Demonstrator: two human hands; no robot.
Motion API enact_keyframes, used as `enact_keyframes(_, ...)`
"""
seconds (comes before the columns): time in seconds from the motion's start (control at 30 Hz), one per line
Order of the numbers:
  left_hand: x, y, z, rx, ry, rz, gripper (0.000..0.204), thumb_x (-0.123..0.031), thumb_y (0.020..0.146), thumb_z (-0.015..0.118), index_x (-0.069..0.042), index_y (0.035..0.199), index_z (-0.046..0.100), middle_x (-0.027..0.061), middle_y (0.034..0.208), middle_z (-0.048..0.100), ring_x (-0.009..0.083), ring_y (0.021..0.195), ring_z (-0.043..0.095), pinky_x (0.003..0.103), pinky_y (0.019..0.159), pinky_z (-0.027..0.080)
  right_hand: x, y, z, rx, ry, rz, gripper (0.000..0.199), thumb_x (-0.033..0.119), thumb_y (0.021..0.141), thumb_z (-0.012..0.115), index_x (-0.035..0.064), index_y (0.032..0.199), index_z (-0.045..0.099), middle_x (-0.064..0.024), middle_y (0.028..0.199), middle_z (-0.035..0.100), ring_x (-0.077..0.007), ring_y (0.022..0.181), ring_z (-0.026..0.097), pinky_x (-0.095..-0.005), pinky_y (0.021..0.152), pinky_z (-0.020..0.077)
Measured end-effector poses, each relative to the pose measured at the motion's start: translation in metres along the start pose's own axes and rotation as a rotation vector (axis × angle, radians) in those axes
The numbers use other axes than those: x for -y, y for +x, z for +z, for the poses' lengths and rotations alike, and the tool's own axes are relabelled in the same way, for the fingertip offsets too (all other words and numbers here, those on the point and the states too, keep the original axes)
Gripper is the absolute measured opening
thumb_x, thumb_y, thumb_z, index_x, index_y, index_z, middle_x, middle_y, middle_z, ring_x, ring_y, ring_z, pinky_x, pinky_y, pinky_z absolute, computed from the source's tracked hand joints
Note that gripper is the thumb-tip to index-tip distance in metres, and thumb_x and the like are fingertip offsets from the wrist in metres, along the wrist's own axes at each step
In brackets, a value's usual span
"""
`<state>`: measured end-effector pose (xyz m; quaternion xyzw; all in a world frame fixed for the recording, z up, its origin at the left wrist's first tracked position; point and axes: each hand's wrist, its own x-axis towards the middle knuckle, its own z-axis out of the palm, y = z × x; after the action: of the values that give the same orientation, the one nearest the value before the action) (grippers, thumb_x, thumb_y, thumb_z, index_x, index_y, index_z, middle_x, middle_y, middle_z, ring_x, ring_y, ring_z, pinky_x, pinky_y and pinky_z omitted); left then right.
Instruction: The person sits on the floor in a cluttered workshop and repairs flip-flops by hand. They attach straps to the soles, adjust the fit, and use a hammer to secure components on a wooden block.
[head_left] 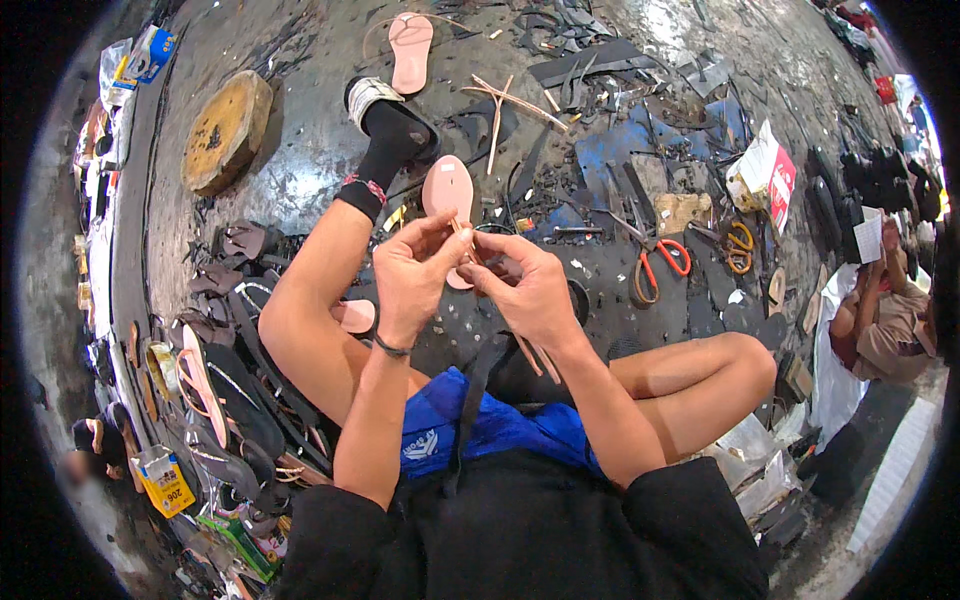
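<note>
In front of my lap, my left hand (pixel 413 272) and my right hand (pixel 525 285) meet, fingertips pinched together on a thin tan sandal strap (pixel 540 362). Its two loose ends hang out below my right hand, while the part between the fingers is mostly hidden. Just beyond my fingers lies a pink sandal sole (pixel 447 188) with a small slot near its far end; my hands partly cover it. Farther off rests a second pink sole (pixel 410 58), with a thin strap across it. More tan straps (pixel 497 105) lie crossed on the floor to its right.
Orange-handled scissors (pixel 660 262) and a yellow-handled tool (pixel 738 248) lie at right among black scraps. A round wooden block (pixel 228 132) stands at far left. Several finished sandals (pixel 203 385) are heaped beside my left leg. Another person (pixel 885 320) sits at far right.
</note>
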<state>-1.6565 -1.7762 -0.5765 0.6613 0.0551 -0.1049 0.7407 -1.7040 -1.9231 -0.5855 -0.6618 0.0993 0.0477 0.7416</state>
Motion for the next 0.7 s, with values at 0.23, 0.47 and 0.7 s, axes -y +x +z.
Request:
enact_keyframes(0.23,0.007,0.014,0.018,0.055,0.269,0.086,0.029,-0.012,0.095,0.071,0.005,0.118,0.070,0.0091,0.100,0.075,0.0109,0.085,0.069,0.026,0.075,0.057,-0.013,0.023,-0.010,-0.204,-0.236,-0.201,0.023,0.007,0.088,0.074,0.0037,0.111,0.073,-0.0096,0.089,0.069,-0.0159,0.074,0.068,-0.0286,0.064,0.0528)
enact_keyframes(0.47,0.125,0.126,-0.031,-0.179,0.884,0.042,0.066,-0.030,0.092,0.071,0.006,0.142,0.045,0.0248,0.135,0.057,0.0327,0.119,0.059,0.044,0.100,0.048,0.021,0.025,-0.034,-0.265,-0.476,-0.403,0.011,0.001,0.090,0.072,-0.0008,0.101,0.070,-0.0101,0.096,0.071,-0.0159,0.082,0.071,-0.0272,0.070,0.0580)
enact_keyframes(0.7,0.140,0.134,-0.021,-0.140,0.898,0.095,0.069,-0.017,0.082,0.078,0.003,0.139,0.044,0.0277,0.135,0.049,0.0430,0.126,0.049,0.046,0.110,0.039,0.032,0.014,-0.040,-0.257,-0.401,-0.305,0.015,0.004,0.093,0.070,-0.0009,0.107,0.070,-0.0087,0.098,0.074,-0.0104,0.086,0.069,-0.0242,0.074,0.0559)
